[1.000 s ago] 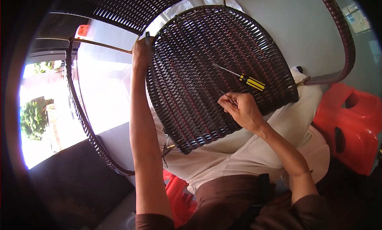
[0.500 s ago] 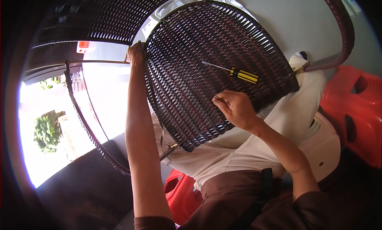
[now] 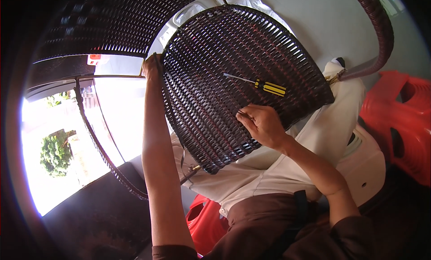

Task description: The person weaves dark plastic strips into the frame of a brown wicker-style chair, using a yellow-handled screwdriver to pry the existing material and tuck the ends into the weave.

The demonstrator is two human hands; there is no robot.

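A dark brown woven wicker seat [image 3: 215, 53] with a rounded far edge rests tilted across my lap. My left hand [image 3: 152, 67] is closed at its left edge, by the frame joint, gripping a dark flat weaving strip [image 3: 159, 61]; some fingers are hidden. Over the near part of the weave, my right hand [image 3: 262, 124] is closed in a pinch. Something thin and dark shows at its fingertips, too small to make out. A screwdriver [image 3: 271, 88] with a yellow and black handle lies on the weave beyond this hand.
Another woven panel [image 3: 121, 22] rises at the upper left, joined to a thin metal frame [image 3: 112, 75]. A wrapped curved arm [image 3: 381, 31] stands at the right. Red plastic stools [image 3: 399, 120] are at the right and below. A wrapped bar [image 3: 107, 159] curves down at left.
The seat and screwdriver appear slightly farther left in the picture, as the whole view has shifted a little. Both hands keep their grips and nearly the same places on the seat.
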